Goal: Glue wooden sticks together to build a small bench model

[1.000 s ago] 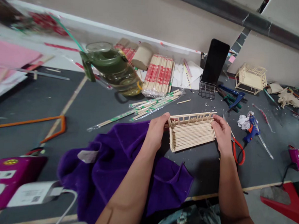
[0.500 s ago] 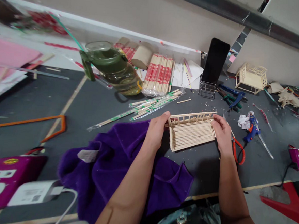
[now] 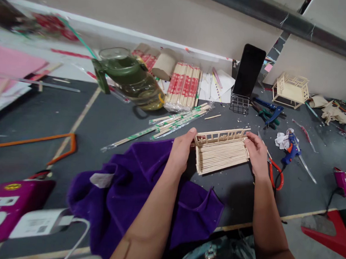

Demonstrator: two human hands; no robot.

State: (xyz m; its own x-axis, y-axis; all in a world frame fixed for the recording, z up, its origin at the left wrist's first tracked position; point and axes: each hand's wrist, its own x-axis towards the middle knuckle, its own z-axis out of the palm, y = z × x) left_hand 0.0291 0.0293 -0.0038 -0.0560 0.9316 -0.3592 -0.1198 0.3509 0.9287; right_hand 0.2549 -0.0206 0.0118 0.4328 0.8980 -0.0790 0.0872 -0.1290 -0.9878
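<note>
A small wooden stick frame (image 3: 223,156), with a slatted base and a railing along its far side, is held between both hands over the dark table. My left hand (image 3: 182,148) grips its left end, thumb at the top corner of the railing. At the right end, my right hand (image 3: 256,153) has its thumb and fingers closed on the edge. The undersides of the fingers are partly hidden. A purple cloth (image 3: 127,189) lies beneath and beside my left forearm.
Behind are wrapped chopsticks (image 3: 183,85), a green-topped jug (image 3: 135,79) and a phone (image 3: 250,69) on a wire stand. To the right lie pliers (image 3: 273,113), a blue glue gun (image 3: 292,149), red-handled scissors (image 3: 281,178) and a small wooden model (image 3: 291,90).
</note>
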